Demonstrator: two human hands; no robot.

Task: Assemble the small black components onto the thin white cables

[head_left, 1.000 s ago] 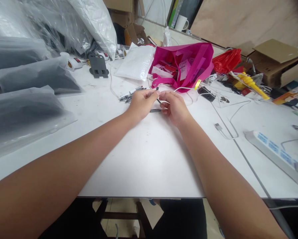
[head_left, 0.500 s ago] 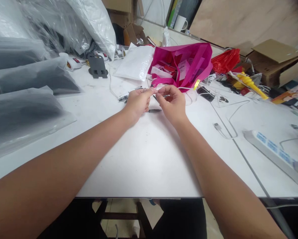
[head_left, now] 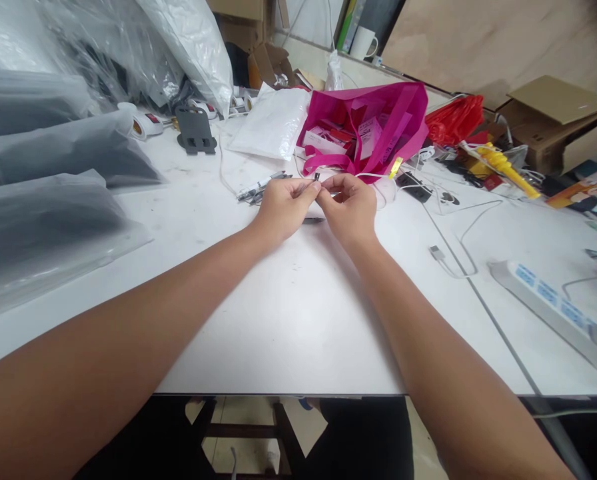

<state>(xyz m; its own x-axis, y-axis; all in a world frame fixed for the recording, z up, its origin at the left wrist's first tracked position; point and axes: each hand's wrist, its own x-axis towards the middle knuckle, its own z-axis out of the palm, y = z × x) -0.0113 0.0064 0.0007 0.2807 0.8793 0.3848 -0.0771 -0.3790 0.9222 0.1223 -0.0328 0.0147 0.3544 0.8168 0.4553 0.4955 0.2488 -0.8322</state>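
Above the white table (head_left: 278, 320), my left hand (head_left: 287, 208) and my right hand (head_left: 349, 205) meet at the fingertips. Both pinch a small dark piece (head_left: 317, 177) that sticks up between them; most of it is hidden by the fingers. Just behind my left hand lie several pens (head_left: 258, 189). Below the fingertips a dark slim item (head_left: 313, 220) rests on the table, partly covered. A pink bag (head_left: 408, 123) holding red and pink boxes stands open behind my right hand.
Grey plastic packages (head_left: 43, 220) lie at left, beside a black stand (head_left: 196, 132). A white padded envelope (head_left: 273, 123) is at the back. To the right are a cable plug (head_left: 435, 253), a power strip (head_left: 543, 293), a yellow tool (head_left: 508, 170) and a cardboard box (head_left: 553, 120).
My left hand has turned and its thumb now points up toward the right hand's fingertips. A small dark tip now shows above the fingers. The pens are more exposed.
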